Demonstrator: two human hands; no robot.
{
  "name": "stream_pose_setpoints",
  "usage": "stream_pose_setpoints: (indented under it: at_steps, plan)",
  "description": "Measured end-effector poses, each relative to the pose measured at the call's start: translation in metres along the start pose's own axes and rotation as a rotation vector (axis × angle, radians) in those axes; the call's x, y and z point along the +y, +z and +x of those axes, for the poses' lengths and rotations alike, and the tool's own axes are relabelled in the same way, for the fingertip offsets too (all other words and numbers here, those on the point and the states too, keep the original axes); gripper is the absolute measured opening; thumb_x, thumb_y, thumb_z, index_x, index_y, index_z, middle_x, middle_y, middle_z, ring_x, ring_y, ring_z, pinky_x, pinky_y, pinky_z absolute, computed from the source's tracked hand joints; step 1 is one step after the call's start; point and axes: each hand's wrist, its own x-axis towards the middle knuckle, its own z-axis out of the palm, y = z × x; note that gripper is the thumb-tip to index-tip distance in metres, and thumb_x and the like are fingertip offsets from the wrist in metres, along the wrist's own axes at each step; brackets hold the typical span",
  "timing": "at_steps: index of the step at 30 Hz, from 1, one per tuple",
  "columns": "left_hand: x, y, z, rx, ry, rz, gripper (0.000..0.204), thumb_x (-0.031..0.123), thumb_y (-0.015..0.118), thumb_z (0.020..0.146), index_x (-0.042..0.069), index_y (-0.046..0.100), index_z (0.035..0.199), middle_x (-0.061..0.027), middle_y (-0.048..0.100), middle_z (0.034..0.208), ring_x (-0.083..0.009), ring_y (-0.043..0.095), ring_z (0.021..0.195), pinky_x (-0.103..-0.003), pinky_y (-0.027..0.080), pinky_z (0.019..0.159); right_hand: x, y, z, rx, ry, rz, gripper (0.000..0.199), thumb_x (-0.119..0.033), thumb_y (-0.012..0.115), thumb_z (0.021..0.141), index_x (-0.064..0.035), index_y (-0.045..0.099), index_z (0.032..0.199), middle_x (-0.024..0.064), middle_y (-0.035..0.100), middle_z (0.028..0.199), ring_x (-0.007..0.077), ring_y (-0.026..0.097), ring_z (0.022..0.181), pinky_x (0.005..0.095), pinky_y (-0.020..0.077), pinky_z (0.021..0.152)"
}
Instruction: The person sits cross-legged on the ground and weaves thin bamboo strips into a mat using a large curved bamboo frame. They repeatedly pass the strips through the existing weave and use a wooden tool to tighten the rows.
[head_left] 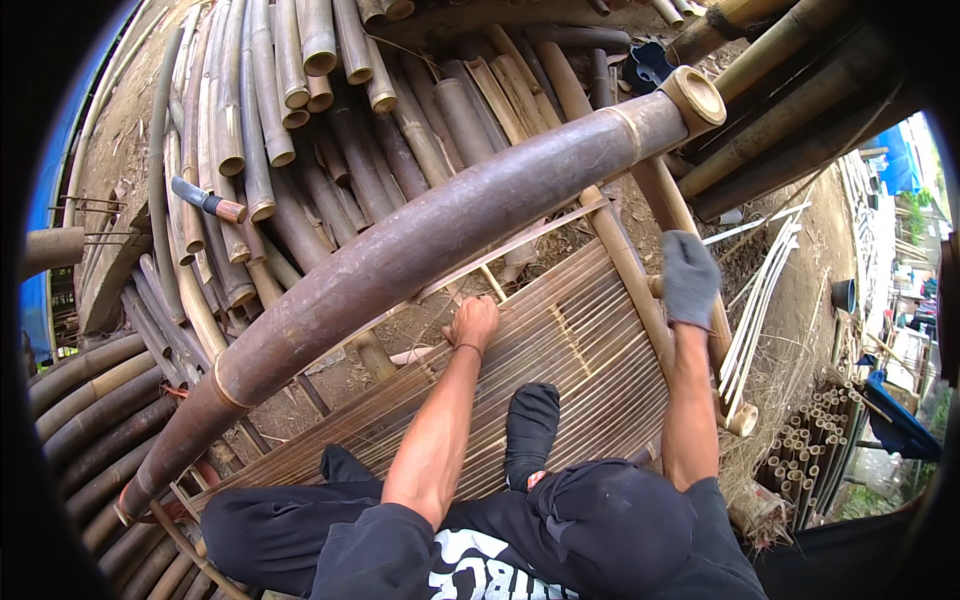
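Observation:
A panel of narrow bamboo slats [470, 400] lies in front of me, with lashings [572, 340] across the slats. My left hand [474, 322], bare, is closed at the panel's far edge. A thin pale stick [494, 283] ends near its fingers; what they pinch is too small to make out. My right hand [690, 280], in a grey knitted glove, is closed over a bamboo pole [722, 335] at the panel's right side. Beyond my left hand, a thick brown bamboo pole [430, 240] crosses diagonally above the panel. My foot [532, 430], in a dark covering, rests on the slats.
Stacked bamboo poles [290, 110] fill the far left, with more poles [100, 420] at the near left. A knife [207, 200] with a wooden handle lies on the stack. Pale strips [762, 310] lie on the right, near bundled bamboo tubes [810, 435].

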Motion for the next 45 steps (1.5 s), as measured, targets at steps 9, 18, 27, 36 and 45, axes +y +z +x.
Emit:
stream_pose_setpoints:
  at_steps: [9, 18, 27, 36, 45]
  plan:
    - [0.004, 0.006, 0.004, -0.023, -0.072, 0.073, 0.058, 0.031, 0.051, 0.088, 0.032, 0.045, 0.146, -0.0178, 0.050, 0.144, -0.0393, 0.047, 0.133, -0.065, 0.024, 0.108, -0.013, 0.245, -0.033, -1.365, -0.723, -0.346, 0.023, -0.015, 0.060, 0.075, -0.0017, 0.074, 0.088, 0.0221, 0.072, 0.090, 0.0323, 0.070, 0.074, 0.0450, 0.0539, 0.068]
    - [0.003, 0.013, 0.005, 0.144, -0.155, -0.064, 0.034, 0.043, 0.057, 0.092, 0.023, 0.074, 0.114, -0.0098, 0.054, 0.138, -0.0331, 0.046, 0.130, -0.053, 0.028, 0.107, 0.003, 0.247, -0.016, -1.473, -0.593, -0.153, 0.030, -0.015, 0.058, 0.076, -0.0035, 0.072, 0.100, 0.0196, 0.072, 0.100, 0.0337, 0.067, 0.083, 0.0461, 0.0521, 0.076]
    - [-0.061, 0.014, 0.013, 0.113, 0.651, -0.445, 0.015, 0.025, 0.065, 0.082, 0.014, 0.076, 0.079, -0.0072, 0.061, 0.120, -0.0259, 0.050, 0.123, -0.040, 0.038, 0.103, -0.033, 0.129, -0.057, -0.758, -0.575, 0.191, 0.049, -0.017, 0.072, 0.073, -0.0146, 0.066, 0.122, 0.0186, 0.064, 0.115, 0.0380, 0.061, 0.108, 0.0444, 0.0498, 0.096]
    - [-0.060, 0.005, 0.009, 0.119, 0.893, -0.300, 0.018, 0.020, 0.061, 0.081, 0.014, 0.074, 0.071, 0.0030, 0.073, 0.087, -0.0232, 0.054, 0.117, -0.038, 0.044, 0.098, -0.055, 0.090, -0.114, -0.332, -0.356, -0.030, 0.058, -0.014, 0.073, 0.072, -0.0129, 0.062, 0.129, 0.0191, 0.056, 0.130, 0.0423, 0.052, 0.122, 0.0506, 0.0370, 0.110]
    - [-0.060, 0.006, 0.013, 0.076, 0.883, -0.370, 0.016, 0.022, 0.064, 0.080, 0.015, 0.077, 0.074, -0.0025, 0.072, 0.096, -0.0242, 0.055, 0.117, -0.037, 0.045, 0.097, -0.048, 0.037, -0.095, -1.063, 0.345, 0.618, 0.023, -0.025, 0.076, 0.079, -0.0066, 0.075, 0.094, 0.0133, 0.065, 0.124, 0.0208, 0.060, 0.115, 0.0335, 0.0480, 0.097]
